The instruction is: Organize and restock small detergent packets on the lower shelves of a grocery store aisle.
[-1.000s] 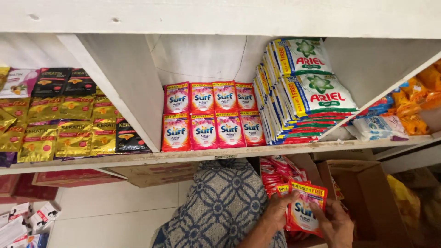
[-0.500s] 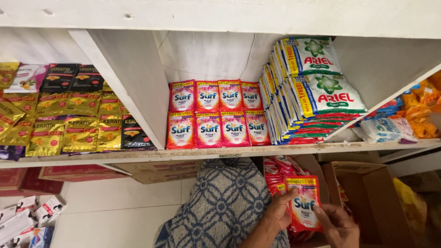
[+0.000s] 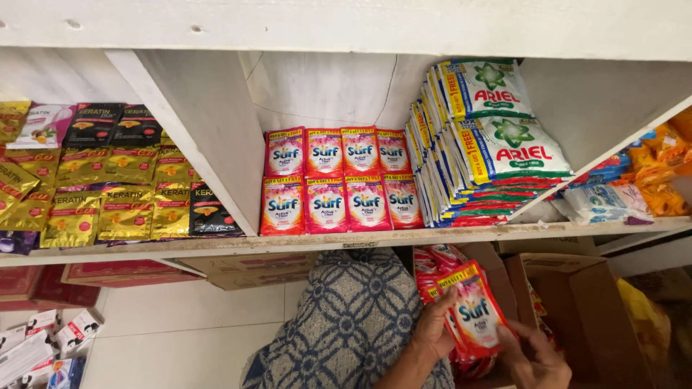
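My left hand (image 3: 431, 333) holds a bundle of red detergent sachets (image 3: 472, 311) low in the view, below the shelf. My right hand (image 3: 535, 359) touches the front sachet's lower right edge with its fingers. Above them, the middle bay of a white wooden shelf (image 3: 346, 240) holds two rows of the same red sachets (image 3: 339, 180), standing upright and facing out. More red sachets (image 3: 436, 258) lie in an open cardboard box (image 3: 577, 302) behind my hands.
White-and-green detergent packets (image 3: 490, 140) are stacked to the right of the red rows. Gold and black sachets (image 3: 108, 180) fill the left bay, orange packets (image 3: 652, 169) the far right. My blue patterned clothing (image 3: 346, 324) covers the lower centre. Small boxes (image 3: 43, 342) lie on the tiled floor.
The view has shifted slightly. My hands have raised the red sachet bundle a little, and my right hand has come onto its lower right edge.
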